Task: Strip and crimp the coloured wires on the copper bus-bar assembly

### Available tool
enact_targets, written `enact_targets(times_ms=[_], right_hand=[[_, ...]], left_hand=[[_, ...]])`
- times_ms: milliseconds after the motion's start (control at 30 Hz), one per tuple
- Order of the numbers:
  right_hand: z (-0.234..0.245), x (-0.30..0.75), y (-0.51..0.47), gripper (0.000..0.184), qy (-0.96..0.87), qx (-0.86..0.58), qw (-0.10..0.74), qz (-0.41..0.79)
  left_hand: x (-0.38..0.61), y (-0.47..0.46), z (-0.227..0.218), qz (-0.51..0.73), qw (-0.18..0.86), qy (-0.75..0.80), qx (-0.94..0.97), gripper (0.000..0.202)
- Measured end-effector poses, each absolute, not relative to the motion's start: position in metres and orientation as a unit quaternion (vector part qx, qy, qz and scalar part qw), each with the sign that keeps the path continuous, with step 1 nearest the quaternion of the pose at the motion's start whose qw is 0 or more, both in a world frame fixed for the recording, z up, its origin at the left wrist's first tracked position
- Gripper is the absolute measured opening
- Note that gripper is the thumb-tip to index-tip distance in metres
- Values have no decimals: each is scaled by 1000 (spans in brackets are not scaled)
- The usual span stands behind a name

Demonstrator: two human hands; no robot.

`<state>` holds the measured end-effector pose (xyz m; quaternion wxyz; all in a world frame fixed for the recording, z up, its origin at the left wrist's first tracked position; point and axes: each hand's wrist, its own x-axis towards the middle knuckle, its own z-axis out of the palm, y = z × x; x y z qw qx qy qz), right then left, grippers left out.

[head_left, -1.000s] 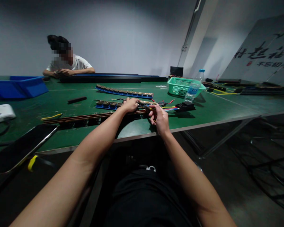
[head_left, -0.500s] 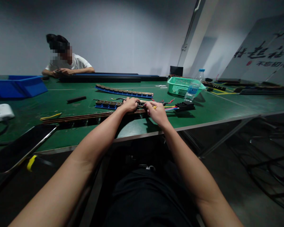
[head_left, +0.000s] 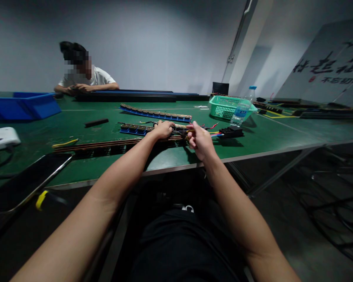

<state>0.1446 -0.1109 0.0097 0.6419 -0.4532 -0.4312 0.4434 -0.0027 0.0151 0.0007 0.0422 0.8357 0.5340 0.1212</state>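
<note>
My left hand (head_left: 164, 129) lies over a short blue strip with brass-coloured rails (head_left: 132, 129), its fingers curled down near the strip's right part. What its fingertips grip is hidden. My right hand (head_left: 201, 141) is just to the right, thumb and index finger pinched at a small dark and yellowish piece too small to name. Coloured wires (head_left: 216, 134) run from beside this hand to a black block connector (head_left: 231, 131). Under and in front of both hands stretches a long dark rail with copper-coloured bars (head_left: 114, 145).
Behind lie another blue strip (head_left: 155, 113) and a short black bar (head_left: 96, 123). A green basket (head_left: 220, 107) and a water bottle (head_left: 240, 111) stand right. Left are a blue bin (head_left: 23, 106), a white device (head_left: 1, 138) and a phone (head_left: 32, 178). A co-worker (head_left: 86, 76) sits opposite.
My right hand has lifted and turned slightly, moving a little right, with its fingers now more visible. My left hand stays in about the same place on the strip.
</note>
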Motion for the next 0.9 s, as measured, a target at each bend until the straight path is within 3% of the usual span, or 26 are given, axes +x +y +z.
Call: enact_targets(times_ms=[100,300,900], right_hand=[[32,158,-115,33,-304,-413,674,532],[54,164,-124,36,-366,-369,697,494],[43,169,-91,42,-408,-473,591,510]], left_hand=[[-4,12,1,121,41,534,836,52],[-4,13,1,121,45,531,837,52],[-4,25,-7,123,24,530,839,51]])
